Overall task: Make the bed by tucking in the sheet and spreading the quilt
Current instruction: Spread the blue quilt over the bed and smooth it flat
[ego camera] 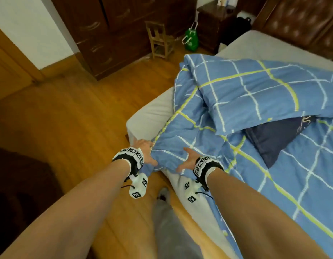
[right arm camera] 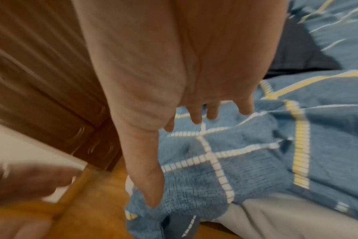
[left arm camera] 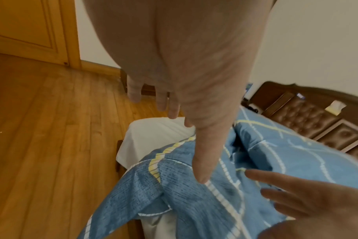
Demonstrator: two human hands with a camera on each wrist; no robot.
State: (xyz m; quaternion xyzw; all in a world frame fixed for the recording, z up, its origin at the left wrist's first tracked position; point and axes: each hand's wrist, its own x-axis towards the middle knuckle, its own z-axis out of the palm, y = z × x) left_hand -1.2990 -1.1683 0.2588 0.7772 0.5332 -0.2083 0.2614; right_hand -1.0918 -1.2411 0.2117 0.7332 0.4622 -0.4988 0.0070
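Note:
A blue quilt (ego camera: 246,90) with white and yellow grid lines lies bunched and folded over on the bed. One corner hangs over the near edge. The pale sheet (ego camera: 148,114) shows bare at the bed's left corner and along the side. A dark navy pillow (ego camera: 274,139) pokes out from under a quilt fold. My left hand (ego camera: 146,151) is at that hanging corner, fingers straight and spread, thumb lying on the quilt (left arm camera: 194,202). My right hand (ego camera: 187,160) is just right of it, fingers straight over the quilt (right arm camera: 245,153), thumb touching the edge.
Wooden floor (ego camera: 77,118) lies left of the bed. A small wooden chair (ego camera: 160,41), a green bag (ego camera: 190,39), a dark wardrobe (ego camera: 105,25) and a nightstand (ego camera: 212,21) stand at the back. A brown padded headboard (ego camera: 302,21) is at the far right. My grey trouser leg (ego camera: 167,221) is against the bed side.

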